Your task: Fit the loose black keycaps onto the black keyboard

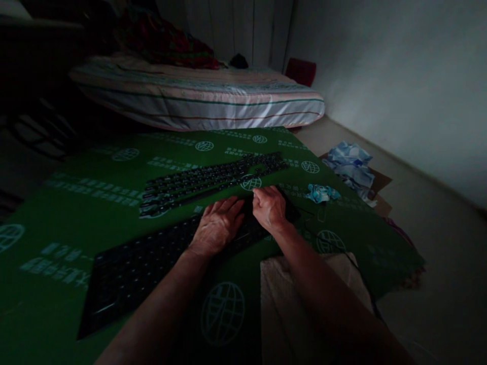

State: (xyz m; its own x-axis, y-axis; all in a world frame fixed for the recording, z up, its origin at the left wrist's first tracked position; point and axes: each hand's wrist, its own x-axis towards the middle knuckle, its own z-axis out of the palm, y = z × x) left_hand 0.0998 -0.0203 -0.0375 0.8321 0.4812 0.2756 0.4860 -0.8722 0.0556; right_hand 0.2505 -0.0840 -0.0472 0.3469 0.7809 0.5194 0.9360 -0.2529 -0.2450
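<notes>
A black keyboard base [133, 271] lies slantwise on the green printed board, its surface dotted with small light spots. My left hand [218, 225] rests on it right of its middle, fingers stretched out and flat. Close to its right end, my right hand [270, 207] is closed, with fingers curled and thumb pressed in; whatever it holds is hidden. Beyond both hands, black keycaps [198, 177] are laid out in rows, with a gap toward their right end. A dark cable [323, 238] runs from the base's right side toward me.
The green board [57, 213] carries white globe prints. A crumpled blue wrapper [321, 193] and a tan cloth or card piece [276, 304] lie at the right. Crumpled blue-white plastic [350, 162] is on the floor. A bed [205, 104] stands behind, a wall [399, 76] at right.
</notes>
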